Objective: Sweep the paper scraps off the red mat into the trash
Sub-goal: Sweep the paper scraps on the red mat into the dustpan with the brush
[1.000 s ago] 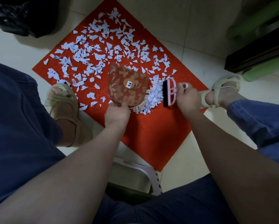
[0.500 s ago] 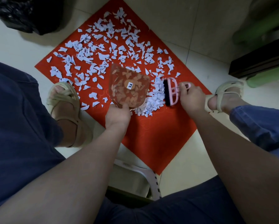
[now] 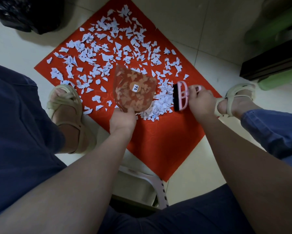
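A red mat [image 3: 160,141] lies on the tiled floor, its far half covered with several white paper scraps [image 3: 108,53]. My left hand [image 3: 122,119] grips the handle of a clear pinkish dustpan [image 3: 134,92], tilted with its mouth toward the right. A dense heap of scraps [image 3: 162,102] lies between the dustpan and a pink hand brush [image 3: 179,96]. My right hand [image 3: 200,103] holds that brush, its black bristles against the heap's right side. A black trash bag [image 3: 27,12] sits at the far left, off the mat.
My sandalled feet rest at the mat's left [image 3: 67,112] and right [image 3: 234,100] edges. A white plastic stool [image 3: 152,184] is under me. Dark furniture [image 3: 273,65] and a green object [image 3: 277,22] stand at the far right.
The brush has pushed the heap a little closer to the dustpan's mouth. The dustpan has stayed in place. The camera view has shifted slightly.
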Tool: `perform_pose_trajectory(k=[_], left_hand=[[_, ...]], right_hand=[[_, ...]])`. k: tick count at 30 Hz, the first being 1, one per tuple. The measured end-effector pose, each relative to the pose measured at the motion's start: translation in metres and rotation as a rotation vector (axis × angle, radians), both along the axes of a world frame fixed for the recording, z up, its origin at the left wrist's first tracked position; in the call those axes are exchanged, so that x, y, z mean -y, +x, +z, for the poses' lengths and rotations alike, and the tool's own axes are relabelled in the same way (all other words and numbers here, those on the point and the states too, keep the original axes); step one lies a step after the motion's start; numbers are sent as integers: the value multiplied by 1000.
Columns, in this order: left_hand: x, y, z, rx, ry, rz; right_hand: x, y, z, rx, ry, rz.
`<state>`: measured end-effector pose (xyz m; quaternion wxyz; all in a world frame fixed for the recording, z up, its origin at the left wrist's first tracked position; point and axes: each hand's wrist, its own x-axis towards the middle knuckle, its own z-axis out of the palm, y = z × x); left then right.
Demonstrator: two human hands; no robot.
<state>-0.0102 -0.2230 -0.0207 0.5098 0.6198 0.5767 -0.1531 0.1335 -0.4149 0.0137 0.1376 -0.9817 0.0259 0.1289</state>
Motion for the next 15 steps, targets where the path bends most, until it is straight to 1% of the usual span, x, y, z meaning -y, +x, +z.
perform_pose_trajectory(k=[2,4,7,9,11,13,15], left_hand=[[0,0,-1,5,3,-6],[1,0,0,5,6,-9],[0,0,2,-1,-5,-1],[0,0,2,-8,0,-10],[0,-1,3,-6,1,-11],[1,-1,3,-4,3,-17],[1,0,3,0,6,-14]], right_hand=[[-3,3,3,77,-49,-52],[-3,9,4,108,-70,-117],[-1,15,-5,22,-93,-110],[1,14,-9,-50,-32,-67],[0,9,-9,-11,56,-38],[-2,10,-3,64,30,-39],[-5,16,4,107,-19,-93]])
